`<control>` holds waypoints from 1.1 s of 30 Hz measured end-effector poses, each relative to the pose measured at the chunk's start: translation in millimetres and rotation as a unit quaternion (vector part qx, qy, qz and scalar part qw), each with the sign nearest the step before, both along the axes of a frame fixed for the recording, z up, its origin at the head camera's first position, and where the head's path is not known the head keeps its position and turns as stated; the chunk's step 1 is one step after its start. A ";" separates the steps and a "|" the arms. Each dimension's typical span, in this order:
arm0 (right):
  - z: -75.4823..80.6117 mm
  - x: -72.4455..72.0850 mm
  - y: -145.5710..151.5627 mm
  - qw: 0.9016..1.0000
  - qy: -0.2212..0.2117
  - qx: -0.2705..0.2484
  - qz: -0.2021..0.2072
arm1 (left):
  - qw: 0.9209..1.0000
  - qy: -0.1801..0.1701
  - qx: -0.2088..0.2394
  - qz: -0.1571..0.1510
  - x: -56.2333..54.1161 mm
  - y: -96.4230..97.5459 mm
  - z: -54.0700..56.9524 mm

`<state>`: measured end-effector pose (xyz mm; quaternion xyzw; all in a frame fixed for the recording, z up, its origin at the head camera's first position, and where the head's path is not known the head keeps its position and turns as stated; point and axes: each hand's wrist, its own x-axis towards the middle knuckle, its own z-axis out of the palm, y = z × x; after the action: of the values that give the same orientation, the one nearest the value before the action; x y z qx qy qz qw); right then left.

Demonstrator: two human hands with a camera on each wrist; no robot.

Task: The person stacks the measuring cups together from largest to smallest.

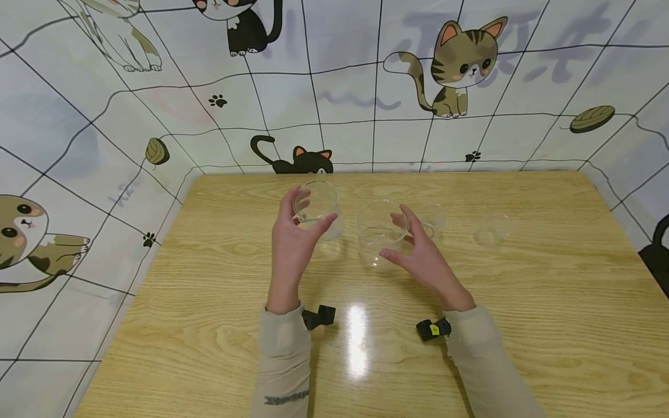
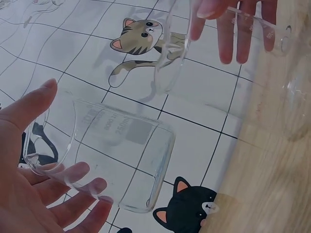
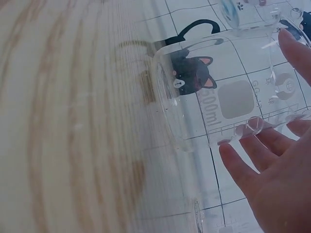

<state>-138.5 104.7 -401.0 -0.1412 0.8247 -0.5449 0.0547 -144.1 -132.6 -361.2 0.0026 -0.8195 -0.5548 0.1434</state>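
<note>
My left hand (image 1: pixel 295 235) curls round the upper part of a clear glass beaker (image 2: pixel 121 150) marked 250 ml, thumb on one side and fingers on the other. Right beside it stands a larger clear beaker (image 3: pixel 214 92), whose print reads 500 ml. My right hand (image 1: pixel 420 249) holds this one from its right side, with the thumb nearer me and the fingers round the far side. Through the glass, the right fingertips (image 3: pixel 227 148) show against the beaker's wall. Both beakers look transparent, with nothing visible inside.
Just beyond my right hand is a smaller clear beaker (image 1: pixel 434 217), partly behind the fingers. Another small glass vessel (image 1: pixel 490 233) is farther right on the wooden table (image 1: pixel 549 325). A cat-print backdrop (image 1: pixel 345 98) rises at the table's back edge.
</note>
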 end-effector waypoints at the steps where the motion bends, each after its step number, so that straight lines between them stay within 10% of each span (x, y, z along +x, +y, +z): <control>1: -0.2 -0.1 -0.1 1.000 0.000 -0.001 -0.001 | 1.000 0.003 0.001 -0.002 0.4 0.0 0.9; 23: 6.4 2.6 -3.1 1.000 -0.001 0.003 -0.009 | 0.999 0.039 0.025 -0.013 6.2 3.2 11.1; 33: 8.6 3.7 -3.9 1.000 -0.002 0.007 -0.007 | 0.997 0.057 0.045 -0.028 24.1 16.5 41.7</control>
<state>-134.8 100.7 -392.4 -0.1340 0.8294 -0.5398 0.0529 -119.9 -116.1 -319.5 -0.0455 -0.7838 -0.5945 0.1737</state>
